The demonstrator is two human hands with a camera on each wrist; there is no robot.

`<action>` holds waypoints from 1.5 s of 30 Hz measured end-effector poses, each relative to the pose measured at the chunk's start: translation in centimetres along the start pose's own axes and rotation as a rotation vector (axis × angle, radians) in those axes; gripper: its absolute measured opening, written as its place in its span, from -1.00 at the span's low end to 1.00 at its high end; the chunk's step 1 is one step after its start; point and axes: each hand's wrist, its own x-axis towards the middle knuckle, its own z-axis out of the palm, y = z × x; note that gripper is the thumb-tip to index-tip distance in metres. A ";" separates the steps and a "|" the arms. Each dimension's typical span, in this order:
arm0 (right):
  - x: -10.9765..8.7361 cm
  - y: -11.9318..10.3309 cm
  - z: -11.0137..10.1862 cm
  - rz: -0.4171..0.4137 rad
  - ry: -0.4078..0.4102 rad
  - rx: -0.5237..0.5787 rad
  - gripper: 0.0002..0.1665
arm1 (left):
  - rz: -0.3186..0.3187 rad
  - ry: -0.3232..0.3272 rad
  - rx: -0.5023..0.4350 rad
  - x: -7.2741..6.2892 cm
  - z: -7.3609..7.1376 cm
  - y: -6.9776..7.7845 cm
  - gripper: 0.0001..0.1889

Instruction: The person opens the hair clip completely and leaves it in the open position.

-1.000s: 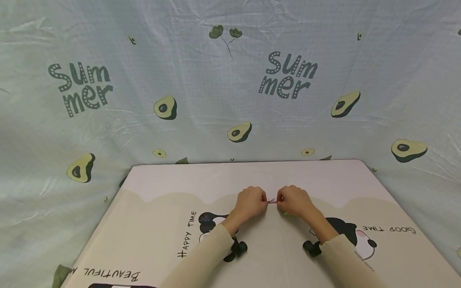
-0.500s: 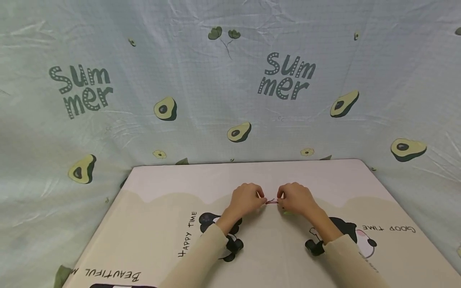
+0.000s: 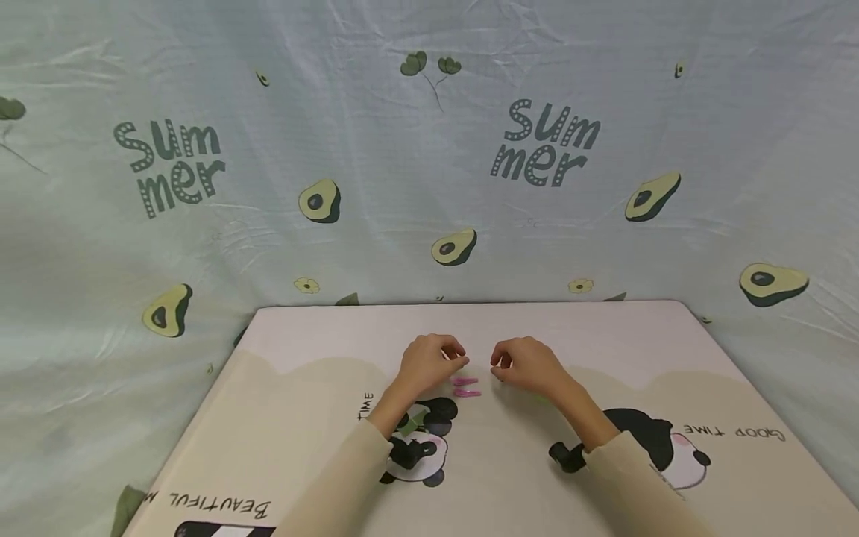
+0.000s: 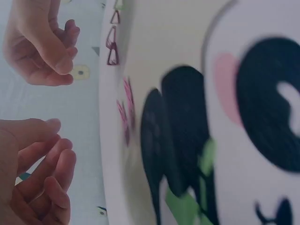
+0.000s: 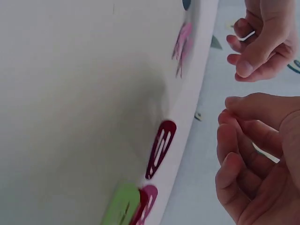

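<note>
My left hand (image 3: 429, 364) hovers above the table with its fingers loosely curved and nothing visible between them. Close beside it lie two pink snap hair clips (image 3: 466, 386). To its right, my right hand (image 3: 528, 365) hangs in the same relaxed way, thumb and fingertips near each other, holding nothing visible. Below the right hand, the right wrist view shows a dark red hair clip (image 5: 160, 149) lying on the table. Nearer that view's bottom edge are a light green clip (image 5: 121, 205), a magenta clip (image 5: 150, 199) and another dark red one, partly overlapping.
The table (image 3: 496, 477) has a cover printed with pandas and lettering. Behind it hangs a pale curtain (image 3: 376, 134) with avocado prints, close to the table's far edge.
Both hands pinched a thin red clip between them earlier. Now they have separated and no longer hold it. The left hand has shifted left, and two pink clips show beside it.
</note>
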 end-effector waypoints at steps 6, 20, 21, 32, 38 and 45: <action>1.0 -1.0 1.5 0.005 -0.057 -0.021 -0.91 | 0.032 -0.072 0.051 -0.5 0.0 -1.5 -0.86; 2.6 -1.4 3.7 0.026 -0.076 -0.105 -0.93 | 0.060 -0.169 0.185 -0.5 0.7 -2.1 -0.83; 2.7 -1.4 3.7 0.027 -0.077 -0.101 -0.92 | 0.060 -0.175 0.190 -0.4 0.8 -2.2 -0.84; 2.7 -1.7 3.5 0.027 -0.075 -0.094 -0.88 | 0.066 -0.196 0.169 -0.2 0.9 -2.1 -0.87; 2.6 -1.9 2.2 0.029 -0.044 -0.084 -0.92 | 0.084 -0.160 0.161 -0.3 0.1 -1.4 -0.85; 0.8 -3.2 -0.6 -0.018 0.057 -0.004 -0.95 | 0.132 -0.036 0.061 -0.9 -1.7 -0.2 -0.86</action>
